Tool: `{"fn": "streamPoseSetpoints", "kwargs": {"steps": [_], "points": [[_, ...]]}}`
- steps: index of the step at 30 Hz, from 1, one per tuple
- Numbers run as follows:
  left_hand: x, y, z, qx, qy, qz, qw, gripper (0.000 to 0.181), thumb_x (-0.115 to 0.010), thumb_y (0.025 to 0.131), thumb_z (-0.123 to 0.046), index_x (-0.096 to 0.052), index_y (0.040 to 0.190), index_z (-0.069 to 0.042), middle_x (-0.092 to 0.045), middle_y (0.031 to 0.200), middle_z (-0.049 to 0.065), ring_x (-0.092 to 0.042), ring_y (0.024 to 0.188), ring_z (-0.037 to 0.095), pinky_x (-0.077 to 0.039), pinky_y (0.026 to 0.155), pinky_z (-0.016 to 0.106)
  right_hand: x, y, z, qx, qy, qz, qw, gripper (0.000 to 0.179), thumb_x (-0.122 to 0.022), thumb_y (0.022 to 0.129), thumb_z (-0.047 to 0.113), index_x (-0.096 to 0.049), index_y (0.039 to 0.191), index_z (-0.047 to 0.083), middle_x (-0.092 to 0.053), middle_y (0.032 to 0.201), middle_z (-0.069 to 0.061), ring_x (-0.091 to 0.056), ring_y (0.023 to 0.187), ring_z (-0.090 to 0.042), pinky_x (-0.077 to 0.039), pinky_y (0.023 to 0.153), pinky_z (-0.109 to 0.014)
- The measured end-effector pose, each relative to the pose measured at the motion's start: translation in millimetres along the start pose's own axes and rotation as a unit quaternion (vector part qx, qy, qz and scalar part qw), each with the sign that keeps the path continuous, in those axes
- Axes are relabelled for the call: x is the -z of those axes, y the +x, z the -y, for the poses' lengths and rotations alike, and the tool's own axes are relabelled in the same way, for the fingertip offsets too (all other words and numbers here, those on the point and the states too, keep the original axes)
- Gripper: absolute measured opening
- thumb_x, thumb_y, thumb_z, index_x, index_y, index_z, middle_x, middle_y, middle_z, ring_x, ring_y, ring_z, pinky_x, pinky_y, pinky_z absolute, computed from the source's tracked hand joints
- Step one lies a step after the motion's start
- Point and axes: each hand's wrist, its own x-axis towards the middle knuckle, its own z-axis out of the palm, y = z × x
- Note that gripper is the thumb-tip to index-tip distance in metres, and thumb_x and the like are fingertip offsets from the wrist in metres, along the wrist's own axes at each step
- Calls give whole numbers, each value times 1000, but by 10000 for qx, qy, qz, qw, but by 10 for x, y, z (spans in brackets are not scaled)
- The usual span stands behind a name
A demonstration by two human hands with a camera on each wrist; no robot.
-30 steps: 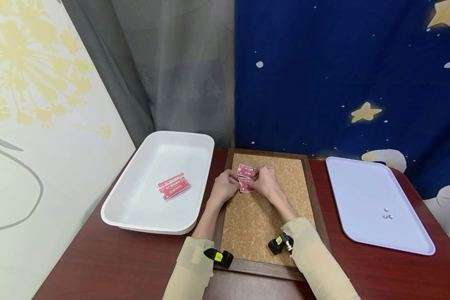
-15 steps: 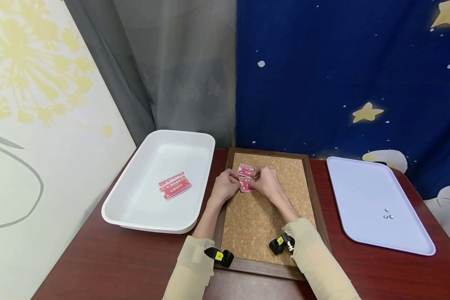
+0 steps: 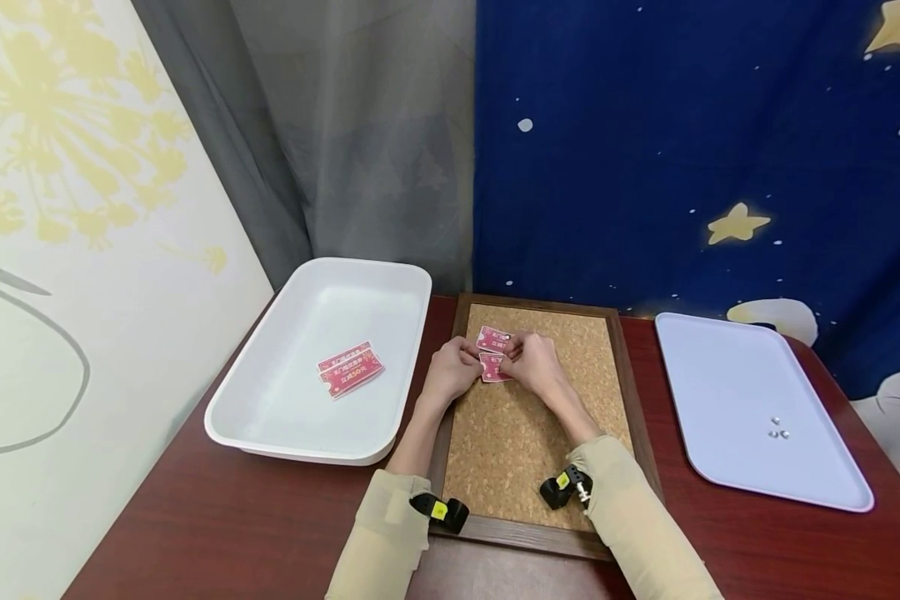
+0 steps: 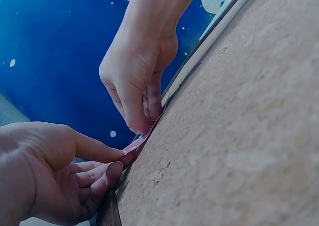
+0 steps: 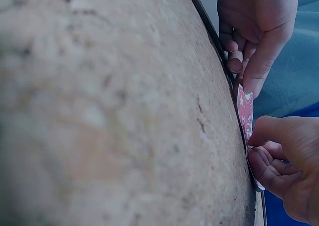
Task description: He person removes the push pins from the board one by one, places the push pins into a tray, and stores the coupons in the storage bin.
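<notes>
Cork board (image 3: 510, 450) in a brown wooden frame (image 3: 521, 538), as I watch remotely: the lower red coupon (image 3: 492, 369) lies near the upper left, just below the upper red coupon (image 3: 491, 337). The left hand (image 3: 452, 370) pinches its left edge; the right hand (image 3: 538, 365) — thumb and fingertips together over its face — pinches a tiny pale item (image 5: 249, 146), too small for me to identify.

A small rectangular red paper coupon with a pale border (image 3: 493, 367), partly covered, is at the upper left of a brown-framed rectangular cork board (image 3: 517, 442), just below a matching, partly hidden red coupon (image 3: 491, 338).
</notes>
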Motion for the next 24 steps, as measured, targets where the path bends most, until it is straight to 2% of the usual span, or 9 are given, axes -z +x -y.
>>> {"fn": "streamPoseSetpoints", "kwargs": {"steps": [8,15,24], "points": [[-10,-4,-53,133,46,-16,9999,21,-69,87,0,-65,107,-1,-70,83,8,-63,75,21,-51,70,35,99,-13,13,307,-127,-28,9994,8,-70,76,-2,-70,84,-1,-71,77,-8,-67,72,-19,-54,66,-32],[-2,4,-21,126,-50,28,9999,21,-69,87,0,-65,108,0,-69,81,8,-61,72,19,-49,66,32,133,-54,-1,237,182,77,9995,7,-69,78,-1,-69,85,0,-70,78,-9,-67,73,-18,-55,65,-30],[25,2,-40,112,-348,110,9993,19,-70,90,-1,-66,108,-2,-67,84,8,-64,75,20,-51,69,33,225,-143,-28,72,439,-133,9989,6,-71,81,2,-70,87,1,-70,80,-8,-67,73,-18,-54,66,-30]]}}
